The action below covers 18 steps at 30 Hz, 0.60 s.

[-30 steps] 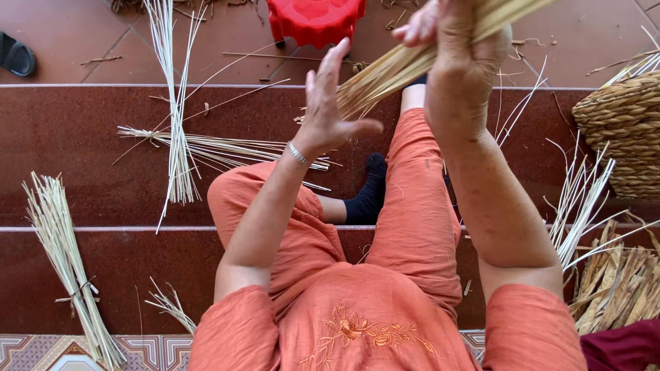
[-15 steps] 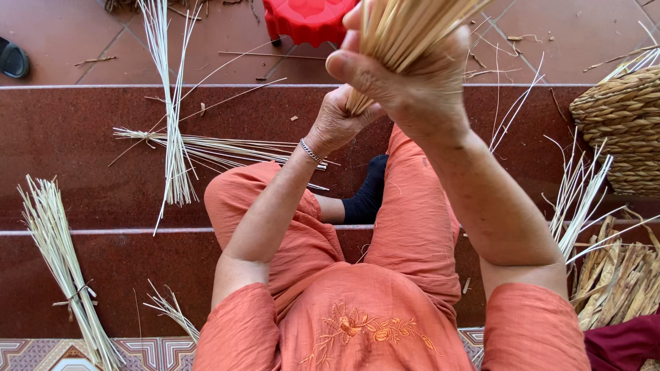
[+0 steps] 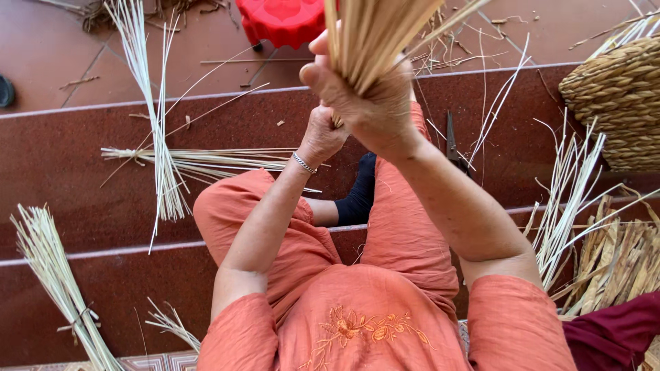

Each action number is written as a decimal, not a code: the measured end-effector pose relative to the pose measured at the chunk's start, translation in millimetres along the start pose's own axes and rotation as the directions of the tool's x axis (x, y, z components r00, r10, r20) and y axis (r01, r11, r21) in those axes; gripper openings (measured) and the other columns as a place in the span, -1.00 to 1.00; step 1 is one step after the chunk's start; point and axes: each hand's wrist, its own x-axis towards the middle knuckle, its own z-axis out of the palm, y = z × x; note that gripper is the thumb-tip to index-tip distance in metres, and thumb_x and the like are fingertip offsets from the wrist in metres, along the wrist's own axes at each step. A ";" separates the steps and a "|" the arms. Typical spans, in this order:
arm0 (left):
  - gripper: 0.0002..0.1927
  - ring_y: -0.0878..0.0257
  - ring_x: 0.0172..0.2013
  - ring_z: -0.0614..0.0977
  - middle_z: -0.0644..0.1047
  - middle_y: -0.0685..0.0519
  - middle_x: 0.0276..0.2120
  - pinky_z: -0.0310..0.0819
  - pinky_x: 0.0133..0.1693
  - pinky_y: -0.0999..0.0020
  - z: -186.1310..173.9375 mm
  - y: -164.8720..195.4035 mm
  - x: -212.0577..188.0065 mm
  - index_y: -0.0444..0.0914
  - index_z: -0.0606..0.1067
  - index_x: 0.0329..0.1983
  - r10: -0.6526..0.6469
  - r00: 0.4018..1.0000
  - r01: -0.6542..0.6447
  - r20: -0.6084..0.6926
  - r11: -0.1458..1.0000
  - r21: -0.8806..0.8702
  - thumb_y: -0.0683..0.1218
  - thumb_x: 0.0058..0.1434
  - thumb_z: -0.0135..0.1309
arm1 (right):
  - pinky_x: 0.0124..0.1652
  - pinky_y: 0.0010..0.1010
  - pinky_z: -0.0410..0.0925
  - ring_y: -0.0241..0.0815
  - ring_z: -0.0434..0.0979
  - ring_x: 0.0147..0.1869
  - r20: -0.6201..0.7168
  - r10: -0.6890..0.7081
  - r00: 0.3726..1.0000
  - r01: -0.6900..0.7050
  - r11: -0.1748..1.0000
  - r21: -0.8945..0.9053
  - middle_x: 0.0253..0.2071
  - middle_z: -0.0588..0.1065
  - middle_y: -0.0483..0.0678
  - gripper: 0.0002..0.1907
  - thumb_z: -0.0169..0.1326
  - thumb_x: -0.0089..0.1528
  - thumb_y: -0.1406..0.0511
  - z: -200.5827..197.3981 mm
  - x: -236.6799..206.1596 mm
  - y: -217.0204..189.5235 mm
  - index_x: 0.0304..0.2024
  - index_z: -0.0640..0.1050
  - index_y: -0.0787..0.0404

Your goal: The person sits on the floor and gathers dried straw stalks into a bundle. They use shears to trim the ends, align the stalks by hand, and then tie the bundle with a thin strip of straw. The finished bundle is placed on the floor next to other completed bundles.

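- The right hand (image 3: 375,103) is closing around a thick bundle of pale straw stalks (image 3: 381,34) in the upper middle of the frame, fingers wrapped tight and thumb pressing against the side.
- The bundle is fanning upward out of that fist and running off the top edge.
- The left hand (image 3: 323,134) is sitting just below and behind the right one, curled into a loose fist at the lower end of the same bundle; whether its fingers are actually pinching the stalks cannot be told, since the right hand is covering them.
- A silver bracelet (image 3: 302,163) is circling the left wrist.
- The person is wearing orange clothes (image 3: 357,323) and sitting on dark red steps (image 3: 62,165), filling the lower middle of the frame.
- Loose straw (image 3: 161,148) is lying crossed on the step at the left of the frame, well apart from the hands.
- A tied straw sheaf (image 3: 58,282) is lying at the lower left.
- A woven basket (image 3: 615,103) is standing at the upper right edge, with more stalks (image 3: 564,199) leaning below it.
- A red plastic stool (image 3: 285,19) is showing at the top, just left of the bundle.
- Scissors (image 3: 452,141) are resting on the step right of the forearm.
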 end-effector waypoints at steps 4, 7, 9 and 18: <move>-0.86 0.40 -0.39 0.51 0.49 0.12 -0.47 0.48 -0.34 0.39 2.5 -3.3 -6.4 -0.32 0.45 -0.28 -0.244 0.968 0.251 0.067 0.960 -0.123 -0.28 0.25 0.22 | -0.29 -0.54 0.48 -0.41 0.56 -0.28 -0.058 0.159 0.986 -0.152 0.982 0.108 -0.29 0.54 -0.15 -0.86 0.21 0.43 0.36 5.4 5.1 5.9 -0.04 0.53 0.29; -0.94 0.46 -0.32 0.49 0.52 0.16 -0.42 0.50 -0.27 0.43 0.6 -2.4 -4.3 -0.31 0.50 -0.22 -0.149 0.988 0.153 0.038 0.971 -0.185 -0.28 0.32 0.17 | -0.39 -0.62 0.42 -0.46 0.51 -0.39 -0.055 0.101 0.993 -0.100 0.995 0.022 -0.32 0.50 -0.17 -0.89 0.15 0.49 0.33 3.4 10.0 3.4 -0.08 0.53 0.27; -0.92 0.46 -0.32 0.48 0.51 0.17 -0.43 0.48 -0.28 0.42 -1.9 1.4 -4.8 -0.31 0.49 -0.27 -0.140 0.988 0.149 0.058 0.970 -0.191 -0.28 0.34 0.16 | -0.44 -0.65 0.41 -0.47 0.49 -0.43 -0.047 0.075 0.996 -0.074 0.997 0.009 -0.38 0.48 -0.18 -0.87 0.12 0.50 0.30 3.3 12.9 -1.8 -0.08 0.53 0.25; -0.76 0.45 -0.35 0.46 0.46 0.19 -0.42 0.45 -0.31 0.44 4.1 -4.8 -4.0 -0.30 0.42 -0.36 -0.151 0.984 0.174 0.096 0.939 -0.298 -0.26 0.26 0.30 | -0.18 -0.50 0.55 -0.34 0.57 -0.16 -0.042 -0.085 0.995 0.084 0.996 -0.034 -0.15 0.55 -0.07 -0.72 0.23 0.44 0.21 -5.3 9.4 6.5 0.02 0.53 0.29</move>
